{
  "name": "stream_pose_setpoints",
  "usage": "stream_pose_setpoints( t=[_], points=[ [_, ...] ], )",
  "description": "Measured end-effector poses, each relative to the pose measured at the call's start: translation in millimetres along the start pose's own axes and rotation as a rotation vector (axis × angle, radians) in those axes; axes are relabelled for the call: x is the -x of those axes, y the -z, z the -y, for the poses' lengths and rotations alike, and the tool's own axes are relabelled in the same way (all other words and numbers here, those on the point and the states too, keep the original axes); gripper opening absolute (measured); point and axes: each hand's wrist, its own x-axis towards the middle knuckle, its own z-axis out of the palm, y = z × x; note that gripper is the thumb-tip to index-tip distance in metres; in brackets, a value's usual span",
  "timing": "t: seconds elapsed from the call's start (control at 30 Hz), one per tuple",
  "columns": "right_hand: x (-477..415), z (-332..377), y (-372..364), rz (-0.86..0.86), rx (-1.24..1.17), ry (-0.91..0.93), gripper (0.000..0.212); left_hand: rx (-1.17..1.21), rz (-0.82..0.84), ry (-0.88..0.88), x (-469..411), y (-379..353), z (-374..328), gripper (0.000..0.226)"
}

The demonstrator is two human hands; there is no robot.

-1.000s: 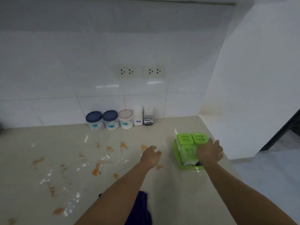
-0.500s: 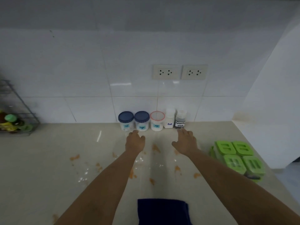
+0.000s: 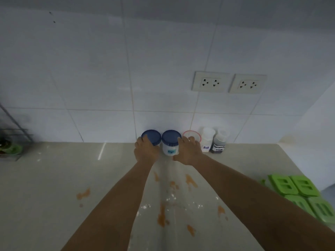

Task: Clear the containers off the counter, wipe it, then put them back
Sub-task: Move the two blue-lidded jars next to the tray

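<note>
Head view. Five containers stand in a row at the back of the bench (image 3: 54, 178), against the tiled wall: left blue-lidded jar (image 3: 153, 136), middle blue-lidded jar (image 3: 170, 144) labelled in blue, red-rimmed jar (image 3: 194, 134), white salt bottle (image 3: 207, 138), dark bottle (image 3: 219, 144).

Left hand (image 3: 146, 151): grips the left blue-lidded jar. Its fingers (image 3: 143, 140) are curled over the near edge of the lid, and the jar body is hidden behind the hand.

Right hand (image 3: 189, 153): holds the red-rimmed jar. Its fingers (image 3: 190, 140) are curled over the near rim, with the thumb beside the base of the middle jar.

Cannot tell whether either jar is lifted.

Green-lidded boxes (image 3: 304, 194) sit at the right edge of the bench, well apart from the row. Orange stains (image 3: 161, 216) and white specks lie between the forearms. A wire rack (image 3: 10, 142) is at far left, and two wall sockets (image 3: 210, 82) are above the row.
</note>
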Motion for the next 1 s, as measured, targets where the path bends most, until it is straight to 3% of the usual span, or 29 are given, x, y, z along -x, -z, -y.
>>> stream_pose_setpoints(
  t=[0.2, 0.3, 0.47, 0.67, 0.83, 1.0],
  points=[
    [-42.9, 3.6, -0.8, 0.033, 0.071, -0.015, 0.088, -0.054, 0.086, -0.081, -38.4, -2.2, 13.7, 0.082],
    [-58.4, 2.0, -4.8, 0.045, 0.078, -0.036, 0.088, 0.049, 0.168, -0.117, -51.2, -3.4, 23.1, 0.088],
    [-70.4, 3.6, -8.7, -0.038, -0.142, -0.060, 0.077, 0.175, 0.161, -0.128, -54.3, -2.5, 33.7, 0.089],
    [-54.8, 22.8, -19.4, -0.184, -0.100, -0.090, 0.071, 0.102, 0.155, -0.101, -46.5, 6.5, 38.7, 0.086],
    [-31.7, 25.7, -13.1, -0.153, -0.099, -0.022, 0.070, 0.173, 0.214, 0.047, -31.0, 29.3, 32.9, 0.075],
    [5.7, 10.4, 4.3, -0.132, -0.217, -0.024, 0.076, 0.205, 0.176, 0.020, -0.2, 54.1, 17.8, 0.078]
  ],
)
